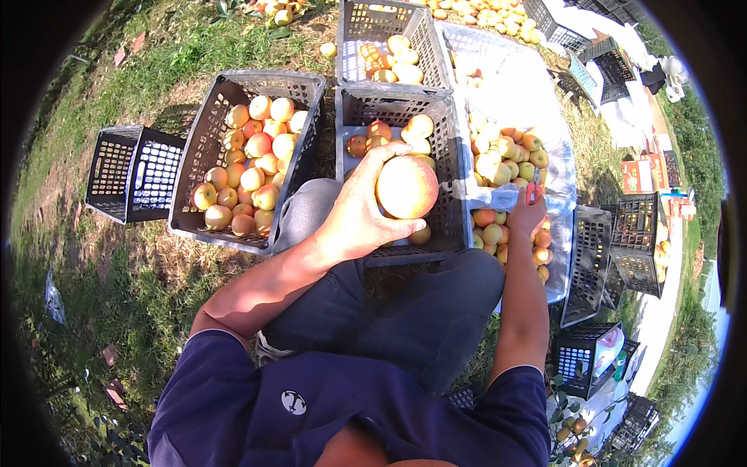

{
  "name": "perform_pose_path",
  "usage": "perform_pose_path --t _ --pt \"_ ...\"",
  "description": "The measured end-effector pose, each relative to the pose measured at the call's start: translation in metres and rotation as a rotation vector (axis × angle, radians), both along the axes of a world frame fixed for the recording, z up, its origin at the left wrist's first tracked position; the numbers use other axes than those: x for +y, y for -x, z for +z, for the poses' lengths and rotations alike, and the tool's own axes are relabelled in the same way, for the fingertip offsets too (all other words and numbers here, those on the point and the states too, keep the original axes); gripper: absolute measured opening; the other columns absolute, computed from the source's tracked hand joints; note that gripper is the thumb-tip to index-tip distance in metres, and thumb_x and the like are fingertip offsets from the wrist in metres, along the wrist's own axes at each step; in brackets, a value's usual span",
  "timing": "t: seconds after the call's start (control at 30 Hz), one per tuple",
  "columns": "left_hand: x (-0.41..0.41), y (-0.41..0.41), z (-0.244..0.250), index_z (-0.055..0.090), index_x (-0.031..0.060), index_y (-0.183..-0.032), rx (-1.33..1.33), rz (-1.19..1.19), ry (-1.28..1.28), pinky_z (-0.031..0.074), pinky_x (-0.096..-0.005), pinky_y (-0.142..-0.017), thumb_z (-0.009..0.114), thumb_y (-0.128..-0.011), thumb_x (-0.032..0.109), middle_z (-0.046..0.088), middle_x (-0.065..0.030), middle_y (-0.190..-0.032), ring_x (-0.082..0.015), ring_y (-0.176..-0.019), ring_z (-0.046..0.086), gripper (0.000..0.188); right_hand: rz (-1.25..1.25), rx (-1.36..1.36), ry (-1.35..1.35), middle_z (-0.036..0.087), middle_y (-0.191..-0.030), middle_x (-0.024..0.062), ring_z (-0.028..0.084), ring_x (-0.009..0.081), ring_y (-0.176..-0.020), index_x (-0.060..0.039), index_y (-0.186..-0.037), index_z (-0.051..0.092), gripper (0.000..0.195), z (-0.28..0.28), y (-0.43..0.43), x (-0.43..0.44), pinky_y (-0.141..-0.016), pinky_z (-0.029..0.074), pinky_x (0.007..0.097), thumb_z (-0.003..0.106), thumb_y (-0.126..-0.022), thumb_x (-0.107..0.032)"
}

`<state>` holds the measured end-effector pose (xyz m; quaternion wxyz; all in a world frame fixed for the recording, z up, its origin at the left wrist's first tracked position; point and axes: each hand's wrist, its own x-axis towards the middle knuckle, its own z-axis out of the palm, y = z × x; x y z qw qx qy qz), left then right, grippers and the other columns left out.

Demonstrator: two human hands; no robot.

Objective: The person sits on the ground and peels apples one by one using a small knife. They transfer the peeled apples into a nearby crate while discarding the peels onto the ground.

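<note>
My left hand point(353, 213) is wrapped around a large yellow-red apple point(407, 188), raised above the middle black plastic crate point(397, 102). Several apples point(378, 129) lie inside that crate on a pale liner, partly hidden by the hand. Off to the right, my right hand point(527, 215) grips a small red-handled tool point(534, 192), probably fruit clippers; its tip is hard to make out. Below that hand are apples point(492, 233) in a container lined with clear plastic film point(560, 245). More apples point(508, 154) fill the lined container just beyond.
A perforated crate of apples point(248, 169) stands by my left knee, with small black crates point(135, 174) beside it. Another crate point(382, 38) adjoins the middle one at the far side. Stacked crates point(636, 242) stand at right. A large apple pile point(496, 16) lies beyond.
</note>
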<state>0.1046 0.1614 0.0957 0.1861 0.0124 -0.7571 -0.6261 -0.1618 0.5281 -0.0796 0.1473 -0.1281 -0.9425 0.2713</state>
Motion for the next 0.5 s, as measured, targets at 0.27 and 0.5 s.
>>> perform_pose_path --t 0.27,0.5 --pt "0.003 0.030 -0.009 0.054 0.0091 -0.158 -0.076 0.003 0.199 0.050 -0.0465 -0.126 0.102 -0.074 0.009 0.064 -0.0139 -0.151 -0.0340 -0.145 0.064 0.097 -0.017 0.025 -0.161 0.076 -0.137 0.0204 0.073 0.0429 -0.125 -0.0057 -0.143 0.073 0.061 -0.041 0.055 0.001 -0.106 0.059 0.0559 0.082 -0.103 -0.050" --pt "-0.010 0.087 -0.012 0.050 0.0079 -0.162 -0.356 -0.133 -0.262 0.048 -0.0400 -0.125 0.107 -0.079 0.016 0.059 -0.0101 -0.152 -0.0211 -0.145 0.058 0.101 -0.151 0.012 -0.303 0.072 -0.129 0.0120 0.072 0.0356 -0.124 -0.0112 -0.145 0.067 0.054 -0.061 0.086 -0.023 -0.101 0.052 0.0566 0.085 -0.103 -0.040"
